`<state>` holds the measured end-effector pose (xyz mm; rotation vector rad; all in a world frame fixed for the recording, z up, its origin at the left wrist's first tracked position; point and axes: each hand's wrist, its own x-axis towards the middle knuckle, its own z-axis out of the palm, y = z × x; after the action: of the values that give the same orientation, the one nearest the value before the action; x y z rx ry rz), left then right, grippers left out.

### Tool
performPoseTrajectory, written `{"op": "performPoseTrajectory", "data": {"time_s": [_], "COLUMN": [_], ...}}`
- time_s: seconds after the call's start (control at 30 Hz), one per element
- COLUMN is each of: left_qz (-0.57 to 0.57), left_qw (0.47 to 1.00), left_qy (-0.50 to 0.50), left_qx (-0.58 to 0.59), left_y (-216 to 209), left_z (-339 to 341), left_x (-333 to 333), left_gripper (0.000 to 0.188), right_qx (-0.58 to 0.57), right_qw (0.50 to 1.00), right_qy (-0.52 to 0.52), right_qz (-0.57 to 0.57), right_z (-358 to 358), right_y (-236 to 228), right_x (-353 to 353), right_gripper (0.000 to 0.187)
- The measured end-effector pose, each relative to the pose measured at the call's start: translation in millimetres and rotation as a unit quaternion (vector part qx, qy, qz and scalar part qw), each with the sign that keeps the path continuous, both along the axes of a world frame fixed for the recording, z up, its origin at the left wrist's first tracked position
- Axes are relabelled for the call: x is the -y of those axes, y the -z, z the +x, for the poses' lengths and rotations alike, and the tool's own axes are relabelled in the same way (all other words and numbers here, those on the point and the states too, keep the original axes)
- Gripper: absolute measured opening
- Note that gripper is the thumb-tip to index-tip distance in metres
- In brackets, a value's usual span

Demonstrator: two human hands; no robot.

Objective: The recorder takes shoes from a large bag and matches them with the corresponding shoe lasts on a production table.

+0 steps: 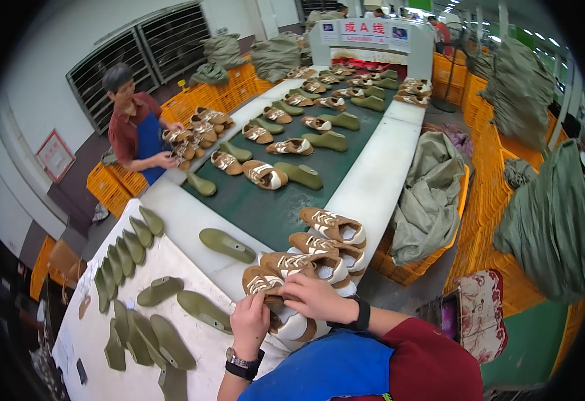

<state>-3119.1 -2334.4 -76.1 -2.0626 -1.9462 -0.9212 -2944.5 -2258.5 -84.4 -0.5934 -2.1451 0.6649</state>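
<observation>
Close in front of me, both hands are on a brown-and-white lace-up shoe (258, 279) at the near end of the conveyor's white edge. My left hand (250, 326) pinches the side of its opening, thumb and fingers together. From the other side my right hand (314, 299) closes on the same opening, near the laces. My fingers partly hide the shoe. Just beyond it lie several similar brown shoes (332, 225), side by side. An olive-green shoe last (227, 245) rests to their left on the white ledge, and another last (203, 311) is nearer my left hand.
More lasts (120, 257) stand in a row on the white table (165, 264) at left. A dark green conveyor belt (239, 200) carries shoes and lasts toward a machine (373, 40). A co-worker (135, 127) handles shoes across the belt. Orange crates (476, 220) line the right.
</observation>
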Motion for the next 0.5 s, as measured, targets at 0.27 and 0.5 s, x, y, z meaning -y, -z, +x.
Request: {"op": "performPoseTrajectory", "data": {"time_s": [0.27, 0.5], "left_qz": [-0.032, -0.003], "left_qw": [0.999, 0.993], "left_qy": [-0.023, -0.122], "left_qx": [-0.020, -0.009], "left_y": [6, 11], "left_z": [12, -6], "left_x": [-6, 6], "left_gripper": [0.022, 0.025], "right_qx": [0.190, 0.177], "right_qw": [0.966, 0.956], "right_qy": [-0.172, -0.233], "right_qz": [0.015, -0.006], "right_z": [26, 52], "right_y": [-15, -49], "right_x": [8, -75], "right_gripper": [0.039, 0.039]}}
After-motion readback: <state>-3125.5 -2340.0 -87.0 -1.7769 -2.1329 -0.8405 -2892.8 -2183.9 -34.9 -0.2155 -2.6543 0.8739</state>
